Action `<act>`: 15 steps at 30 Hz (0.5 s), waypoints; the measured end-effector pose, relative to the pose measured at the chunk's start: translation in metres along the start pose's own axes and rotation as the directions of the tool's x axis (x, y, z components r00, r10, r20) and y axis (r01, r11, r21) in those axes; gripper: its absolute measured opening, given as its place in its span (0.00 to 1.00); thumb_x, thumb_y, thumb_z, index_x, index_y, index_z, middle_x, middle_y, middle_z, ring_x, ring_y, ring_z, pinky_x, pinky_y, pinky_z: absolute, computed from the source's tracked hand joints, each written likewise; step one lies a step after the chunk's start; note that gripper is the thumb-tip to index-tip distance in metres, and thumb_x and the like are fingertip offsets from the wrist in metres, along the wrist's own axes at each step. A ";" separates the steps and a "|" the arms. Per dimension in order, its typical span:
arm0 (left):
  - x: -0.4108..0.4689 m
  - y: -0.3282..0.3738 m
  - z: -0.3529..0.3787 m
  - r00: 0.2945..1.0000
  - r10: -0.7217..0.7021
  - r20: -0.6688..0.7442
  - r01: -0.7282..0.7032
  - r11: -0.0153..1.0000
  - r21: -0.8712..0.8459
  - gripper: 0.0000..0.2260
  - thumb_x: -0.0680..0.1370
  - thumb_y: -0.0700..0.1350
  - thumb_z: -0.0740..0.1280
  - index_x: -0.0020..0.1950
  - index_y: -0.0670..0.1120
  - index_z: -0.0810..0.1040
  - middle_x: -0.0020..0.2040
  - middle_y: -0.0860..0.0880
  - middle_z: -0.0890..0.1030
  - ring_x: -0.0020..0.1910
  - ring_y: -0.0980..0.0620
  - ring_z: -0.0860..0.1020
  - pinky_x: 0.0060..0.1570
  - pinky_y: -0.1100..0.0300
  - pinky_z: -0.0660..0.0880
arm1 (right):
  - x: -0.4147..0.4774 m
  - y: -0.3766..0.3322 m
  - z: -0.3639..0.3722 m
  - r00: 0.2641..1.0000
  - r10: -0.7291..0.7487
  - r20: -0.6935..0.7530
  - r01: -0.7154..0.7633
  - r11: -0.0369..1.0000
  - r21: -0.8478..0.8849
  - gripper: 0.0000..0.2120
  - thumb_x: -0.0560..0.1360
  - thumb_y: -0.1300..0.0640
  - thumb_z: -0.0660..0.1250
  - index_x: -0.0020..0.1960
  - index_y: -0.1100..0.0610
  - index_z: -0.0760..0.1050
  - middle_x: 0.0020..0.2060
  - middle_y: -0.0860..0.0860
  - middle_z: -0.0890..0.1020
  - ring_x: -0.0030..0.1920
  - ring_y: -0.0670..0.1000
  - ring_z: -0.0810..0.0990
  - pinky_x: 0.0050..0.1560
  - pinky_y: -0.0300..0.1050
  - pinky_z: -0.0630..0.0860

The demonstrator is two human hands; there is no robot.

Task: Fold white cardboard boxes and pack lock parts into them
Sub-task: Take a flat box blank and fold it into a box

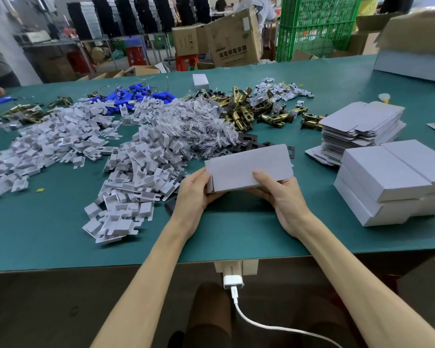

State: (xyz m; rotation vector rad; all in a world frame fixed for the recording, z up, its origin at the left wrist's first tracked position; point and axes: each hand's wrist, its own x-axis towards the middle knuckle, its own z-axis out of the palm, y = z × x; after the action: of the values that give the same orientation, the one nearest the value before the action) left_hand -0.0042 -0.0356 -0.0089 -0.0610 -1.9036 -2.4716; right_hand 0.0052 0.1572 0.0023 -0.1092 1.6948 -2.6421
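Both hands hold a white cardboard box just above the table, near its front middle.
The left hand grips the box's left end; the right hand pinches its near edge — thumb flat on top, fingers curled underneath. White cardboard inserts are heaped left, brass latches lie farther back — flat box blanks and folded boxes are stacked right.
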 end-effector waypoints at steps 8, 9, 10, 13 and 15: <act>-0.002 -0.001 0.001 0.996 0.041 -0.076 -0.040 0.999 0.022 0.07 0.85 0.37 0.63 0.62 0.38 0.77 0.53 0.44 0.85 0.53 0.49 0.84 0.54 0.57 0.83 | 0.001 0.000 -0.001 0.999 0.002 -0.041 -0.002 1.000 0.015 0.08 0.79 0.62 0.70 0.57 0.56 0.81 0.55 0.54 0.86 0.55 0.53 0.85 0.56 0.51 0.83; -0.003 -0.001 0.000 0.995 0.033 -0.098 -0.033 0.999 0.009 0.04 0.84 0.37 0.64 0.57 0.39 0.76 0.49 0.46 0.85 0.50 0.50 0.84 0.53 0.58 0.83 | 0.001 0.000 -0.001 0.999 0.006 -0.043 -0.005 1.000 0.021 0.08 0.79 0.62 0.70 0.58 0.56 0.81 0.55 0.55 0.86 0.55 0.53 0.85 0.56 0.51 0.83; -0.003 -0.001 0.000 0.994 0.028 -0.109 -0.028 1.000 0.001 0.02 0.84 0.38 0.65 0.54 0.39 0.75 0.46 0.47 0.85 0.48 0.51 0.84 0.52 0.58 0.83 | 0.001 0.000 -0.001 0.999 0.008 -0.046 -0.007 1.000 0.026 0.09 0.78 0.62 0.70 0.58 0.57 0.81 0.56 0.55 0.86 0.55 0.53 0.84 0.56 0.51 0.83; -0.003 -0.003 0.000 0.992 0.026 -0.124 -0.027 1.000 -0.006 0.05 0.83 0.39 0.66 0.49 0.39 0.73 0.45 0.45 0.84 0.47 0.52 0.85 0.53 0.56 0.83 | 0.002 0.000 -0.001 0.999 0.006 -0.045 -0.005 1.000 0.022 0.09 0.78 0.62 0.70 0.58 0.56 0.81 0.55 0.55 0.86 0.56 0.53 0.84 0.56 0.52 0.83; -0.003 -0.003 0.000 0.990 0.027 -0.136 -0.028 1.000 -0.007 0.06 0.83 0.40 0.67 0.48 0.40 0.73 0.45 0.44 0.84 0.47 0.52 0.85 0.53 0.56 0.83 | 0.002 0.001 -0.001 0.999 0.002 -0.035 -0.001 1.000 0.016 0.08 0.79 0.62 0.70 0.57 0.55 0.81 0.55 0.54 0.86 0.56 0.53 0.85 0.56 0.51 0.83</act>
State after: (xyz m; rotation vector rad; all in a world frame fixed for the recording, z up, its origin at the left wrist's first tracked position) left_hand -0.0016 -0.0350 -0.0116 0.0781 -1.8257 -2.3991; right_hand 0.0035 0.1577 0.0015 -0.0619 1.6831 -2.6713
